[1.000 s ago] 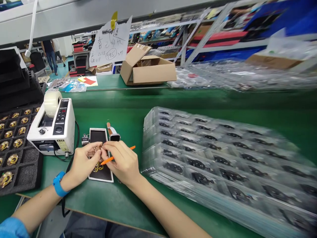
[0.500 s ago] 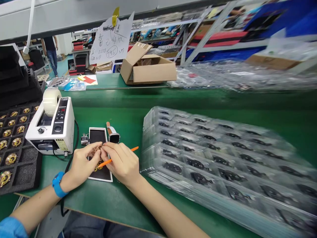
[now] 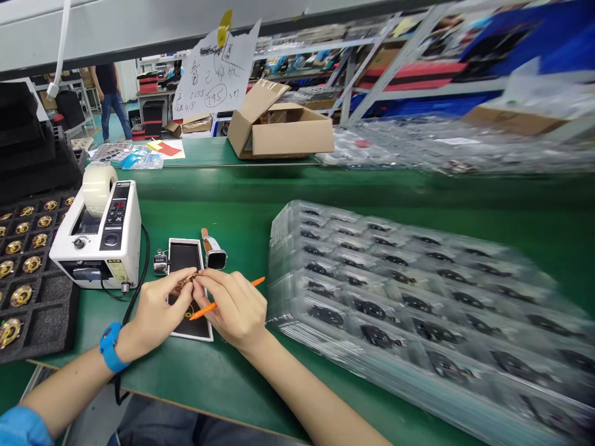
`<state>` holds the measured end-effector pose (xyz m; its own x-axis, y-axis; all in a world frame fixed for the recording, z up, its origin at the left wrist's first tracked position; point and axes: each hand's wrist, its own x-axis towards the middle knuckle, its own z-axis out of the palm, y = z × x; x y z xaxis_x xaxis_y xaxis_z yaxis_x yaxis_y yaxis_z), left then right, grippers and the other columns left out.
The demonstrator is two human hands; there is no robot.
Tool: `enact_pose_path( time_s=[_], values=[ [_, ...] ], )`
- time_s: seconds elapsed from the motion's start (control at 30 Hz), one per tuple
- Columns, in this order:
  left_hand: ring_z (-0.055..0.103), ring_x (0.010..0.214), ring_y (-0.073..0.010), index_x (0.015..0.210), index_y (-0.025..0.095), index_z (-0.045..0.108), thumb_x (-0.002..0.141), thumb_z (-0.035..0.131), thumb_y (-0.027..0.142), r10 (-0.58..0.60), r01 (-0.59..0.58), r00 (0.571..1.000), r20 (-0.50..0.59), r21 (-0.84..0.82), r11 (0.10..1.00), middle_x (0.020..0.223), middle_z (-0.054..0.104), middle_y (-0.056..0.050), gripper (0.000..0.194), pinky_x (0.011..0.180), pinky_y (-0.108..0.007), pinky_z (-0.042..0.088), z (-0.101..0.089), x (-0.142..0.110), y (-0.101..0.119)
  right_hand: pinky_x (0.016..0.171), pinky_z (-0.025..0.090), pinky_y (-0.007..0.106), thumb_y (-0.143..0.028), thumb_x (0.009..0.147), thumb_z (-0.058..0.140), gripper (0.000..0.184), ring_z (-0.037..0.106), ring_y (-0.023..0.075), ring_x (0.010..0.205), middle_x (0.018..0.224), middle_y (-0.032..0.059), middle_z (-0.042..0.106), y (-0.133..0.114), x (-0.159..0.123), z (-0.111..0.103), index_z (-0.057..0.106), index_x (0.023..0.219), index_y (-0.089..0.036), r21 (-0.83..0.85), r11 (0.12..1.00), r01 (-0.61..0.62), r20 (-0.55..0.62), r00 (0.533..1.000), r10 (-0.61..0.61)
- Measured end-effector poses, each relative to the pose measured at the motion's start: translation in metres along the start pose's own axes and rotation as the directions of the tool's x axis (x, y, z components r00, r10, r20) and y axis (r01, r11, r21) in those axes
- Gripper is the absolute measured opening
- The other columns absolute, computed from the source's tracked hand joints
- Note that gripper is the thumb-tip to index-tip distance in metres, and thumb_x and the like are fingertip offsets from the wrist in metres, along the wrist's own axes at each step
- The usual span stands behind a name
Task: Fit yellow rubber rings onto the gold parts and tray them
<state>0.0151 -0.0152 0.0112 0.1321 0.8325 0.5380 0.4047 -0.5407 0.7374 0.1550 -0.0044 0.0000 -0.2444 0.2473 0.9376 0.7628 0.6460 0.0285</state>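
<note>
My left hand and my right hand meet over a small black pad with a white border on the green bench. Both pinch a small copper-coloured metal piece between their fingertips. An orange stick also lies gripped in my right hand, with its ends poking out on both sides. A blue band is on my left wrist. A gold piece on the pad is mostly hidden beneath my fingers.
A white tape dispenser stands left of the pad, next to a black foam tray of gold badges. A hand counter and a small metal tool lie behind the pad. Stacked clear blister trays fill the right. An open carton sits behind.
The hands stay together over the pad; the fingers shift slightly on the copper piece and the orange stick tilts a little. The view has drifted slightly.
</note>
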Motion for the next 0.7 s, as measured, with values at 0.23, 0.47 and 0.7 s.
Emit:
enact_pose_path(
  time_s=[0.23, 0.47, 0.7],
  values=[
    [0.072, 0.076, -0.0150, 0.101, 0.014, 0.070, 0.082, 0.055, 0.012, 0.052, -0.052, 0.999, -0.010, 0.042, 0.998, 0.093, 0.076, -0.006, 0.024, 0.072, -0.021, 0.059, -0.0008, 0.0004, 0.0002, 0.054, 0.043, 0.027, -0.009, 0.081, 0.061, 0.011, 0.056, 0.0149, 0.060, 0.077, 0.0088, 0.071, 0.0022, 0.0002, -0.0012, 0.058, 0.090, -0.015, -0.002, 0.999, 0.039, 0.005, 0.999, -0.039],
    [0.072, 0.072, -0.0146, 0.101, 0.015, 0.069, 0.082, 0.055, 0.014, 0.025, -0.025, 1.000, -0.006, 0.022, 0.999, 0.089, 0.076, -0.005, 0.024, 0.066, -0.021, 0.060, -0.0009, 0.0001, 0.0018, 0.054, 0.043, 0.027, -0.007, 0.079, 0.063, 0.013, 0.056, 0.0154, 0.059, 0.074, 0.0101, 0.070, 0.0000, 0.0014, -0.0021, 0.057, 0.089, -0.013, 0.011, 1.000, 0.012, -0.009, 1.000, -0.012],
    [0.072, 0.076, -0.0156, 0.102, 0.015, 0.069, 0.082, 0.055, 0.013, 0.044, -0.044, 0.999, 0.003, 0.039, 0.998, 0.092, 0.076, -0.006, 0.025, 0.071, -0.022, 0.060, -0.0006, -0.0008, 0.0001, 0.053, 0.043, 0.027, -0.008, 0.080, 0.062, 0.011, 0.056, 0.0152, 0.059, 0.074, 0.0099, 0.071, 0.0001, 0.0011, -0.0008, 0.057, 0.089, -0.014, -0.005, 1.000, 0.015, -0.014, 1.000, -0.015]
  ],
)
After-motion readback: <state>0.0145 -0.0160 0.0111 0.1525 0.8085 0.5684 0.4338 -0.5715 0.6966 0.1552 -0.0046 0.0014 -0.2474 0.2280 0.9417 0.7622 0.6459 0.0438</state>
